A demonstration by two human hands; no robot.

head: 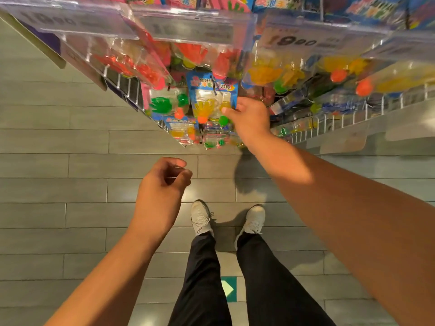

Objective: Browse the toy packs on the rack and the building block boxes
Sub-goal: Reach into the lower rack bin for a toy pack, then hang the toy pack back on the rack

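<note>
A wire rack [329,121] fills the top of the head view, hung with several blister toy packs of jelly hands and balls. My right hand [249,118] reaches up to a blue-card pack [211,100] holding a yellow hand toy; the thumb presses its right edge and the fingers are hidden behind it. To its left hangs a pack with a green hand [164,104]. My left hand [162,191] hovers lower over the floor, fingers loosely curled, holding nothing. No building block boxes are in view.
Clear plastic price holders [188,29] jut out above the packs at head height. Grey plank floor [58,161] stretches to the left. My white shoes [202,217] stand close below the rack, and a green arrow sticker [229,288] lies between my legs.
</note>
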